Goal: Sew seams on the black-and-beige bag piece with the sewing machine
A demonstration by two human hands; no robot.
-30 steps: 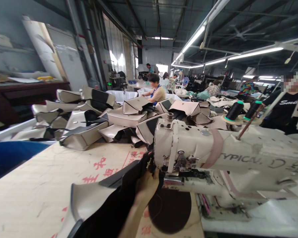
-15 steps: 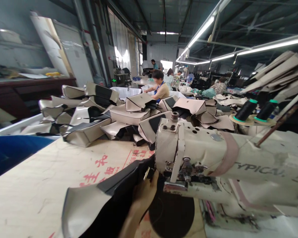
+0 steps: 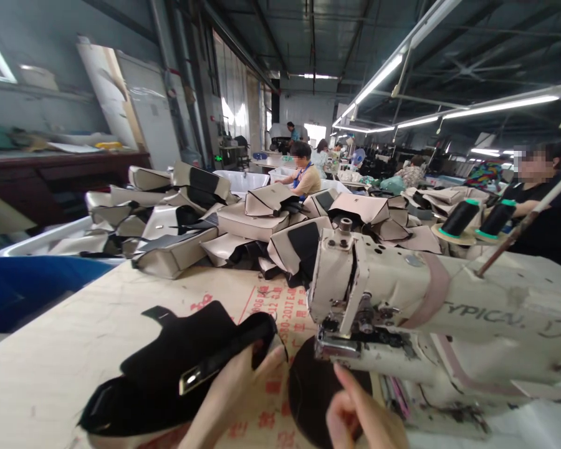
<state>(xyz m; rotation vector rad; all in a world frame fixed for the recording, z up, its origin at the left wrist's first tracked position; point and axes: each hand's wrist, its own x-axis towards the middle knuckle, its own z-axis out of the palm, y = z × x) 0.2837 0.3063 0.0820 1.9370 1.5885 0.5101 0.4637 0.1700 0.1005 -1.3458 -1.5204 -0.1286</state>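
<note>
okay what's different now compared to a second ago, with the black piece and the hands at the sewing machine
The black piece has come away from under the sewing machine head, leftward and toward the person; the left hand still grips it, now well left of the needle. The right hand, out of view before, has come in below the head, one finger raised. The pale flap seen earlier no longer shows. The machine, thread spools and pile of covers stayed put.

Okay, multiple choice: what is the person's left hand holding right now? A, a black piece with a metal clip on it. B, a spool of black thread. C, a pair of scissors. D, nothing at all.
A: the left hand grips the black piece, its fingers curled at the edge beside the metal clip, left of the sewing machine; the thread spools stand on the far side of the machine.
</note>
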